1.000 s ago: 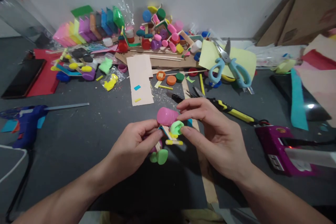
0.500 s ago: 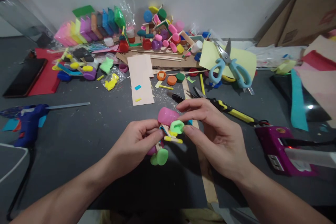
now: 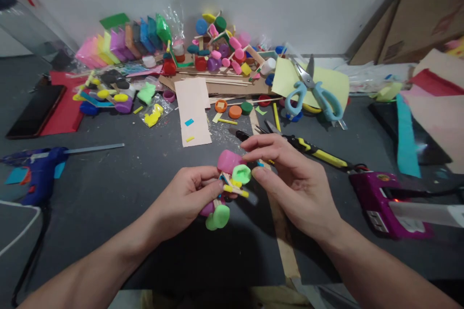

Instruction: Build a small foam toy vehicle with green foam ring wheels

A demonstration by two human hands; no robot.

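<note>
Low over the middle of the table, my left hand [image 3: 195, 188] pinches a small craft model. It is built from pink bottle caps [image 3: 228, 161], wooden sticks with yellow ends [image 3: 235, 190] and green clay pieces. One hollowed green clay piece [image 3: 241, 174] faces up beside the upper pink cap; rounded green clay [image 3: 220, 216] shows at the lower end. My right hand [image 3: 290, 178] is at the model's right side, thumb and fingers apart. Its fingertips are close to the upper cap; whether they touch it I cannot tell. The part inside my left grip is hidden.
A blue glue gun [image 3: 39, 174] lies at left. Pliers [image 3: 319, 153], blue-handled scissors [image 3: 311, 89] and a purple power strip [image 3: 384, 207] are at right. Behind my hands are a pale card strip [image 3: 194, 130], loose bottle caps [image 3: 235, 112] and several clay packs [image 3: 137, 38].
My right thumb has come slightly away from the hollowed green clay piece. The model has tilted a little in my left hand, and the whole view has shifted slightly.
</note>
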